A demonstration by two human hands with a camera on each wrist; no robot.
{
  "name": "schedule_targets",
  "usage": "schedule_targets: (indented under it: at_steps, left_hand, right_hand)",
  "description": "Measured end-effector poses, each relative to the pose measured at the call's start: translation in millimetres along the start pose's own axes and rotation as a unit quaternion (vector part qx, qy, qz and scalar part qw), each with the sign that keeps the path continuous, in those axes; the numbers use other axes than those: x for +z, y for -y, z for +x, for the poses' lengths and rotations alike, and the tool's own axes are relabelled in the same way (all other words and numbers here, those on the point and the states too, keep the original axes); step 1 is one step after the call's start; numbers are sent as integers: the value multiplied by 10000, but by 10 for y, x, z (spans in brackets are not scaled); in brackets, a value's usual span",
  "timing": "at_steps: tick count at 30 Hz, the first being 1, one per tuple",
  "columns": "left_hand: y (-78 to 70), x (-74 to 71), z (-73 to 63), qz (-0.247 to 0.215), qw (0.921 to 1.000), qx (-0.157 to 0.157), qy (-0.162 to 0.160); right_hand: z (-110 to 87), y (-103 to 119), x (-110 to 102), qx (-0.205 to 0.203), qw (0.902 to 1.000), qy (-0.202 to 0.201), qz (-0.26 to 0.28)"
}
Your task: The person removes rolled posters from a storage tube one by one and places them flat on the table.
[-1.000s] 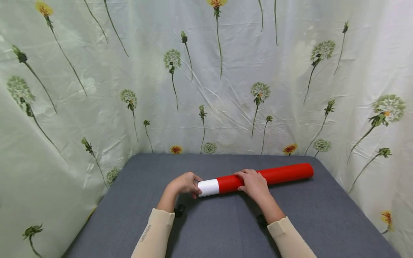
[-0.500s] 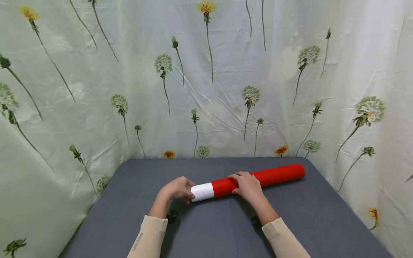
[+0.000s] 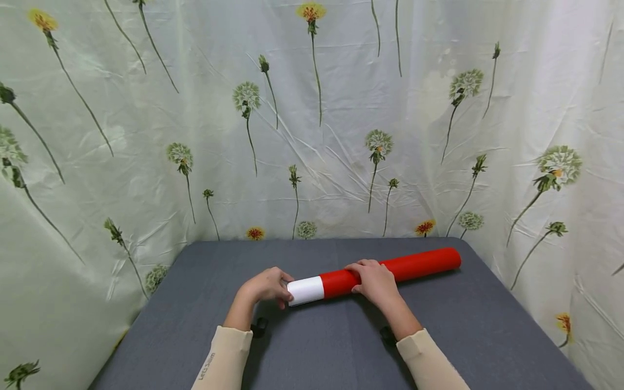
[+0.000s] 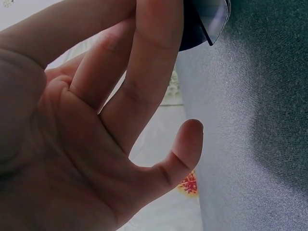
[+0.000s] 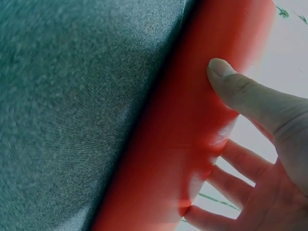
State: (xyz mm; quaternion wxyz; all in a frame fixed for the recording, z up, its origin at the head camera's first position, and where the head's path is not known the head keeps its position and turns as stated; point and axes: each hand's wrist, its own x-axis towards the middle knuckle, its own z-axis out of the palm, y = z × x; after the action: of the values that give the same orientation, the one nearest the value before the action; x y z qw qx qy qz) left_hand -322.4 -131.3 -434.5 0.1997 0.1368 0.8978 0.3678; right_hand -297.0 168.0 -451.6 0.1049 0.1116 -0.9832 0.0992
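Note:
A long red roll [image 3: 421, 264] lies slanted across the table, its right end farther back. From its left end comes a narrower white section [image 3: 307, 291]. My left hand [image 3: 267, 283] pinches the outer end of that white section, thumb on the near side. In the left wrist view, the roll's open end [image 4: 211, 19] shows a thin, glossy curled edge with a dark inside, partly hidden behind my fingers. My right hand [image 3: 376, 283] grips the red part from above. Its thumb [image 5: 231, 82] presses the near side, while the other fingers reach over to the far side.
The grey cloth-covered table [image 3: 312, 346] ends at the back against a pale curtain [image 3: 336, 162] printed with dandelions, which also hangs along both sides. A dark band [image 3: 260, 327] sits at my left wrist, and another dark band [image 3: 387, 336] at my right.
The head view has shifted slightly, moving everything left and a little down. My left fingers, blurred a second ago, now rest steady on the white end; the right hand keeps its grip.

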Motion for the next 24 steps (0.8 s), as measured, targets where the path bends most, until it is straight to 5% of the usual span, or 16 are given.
schedule_targets:
  at_steps: [24]
  left_hand:
    - [10, -2, -26, -54, 10000, 47, 35]
  right_hand:
    - [-2, -40, -26, 113, 9998, 162, 14]
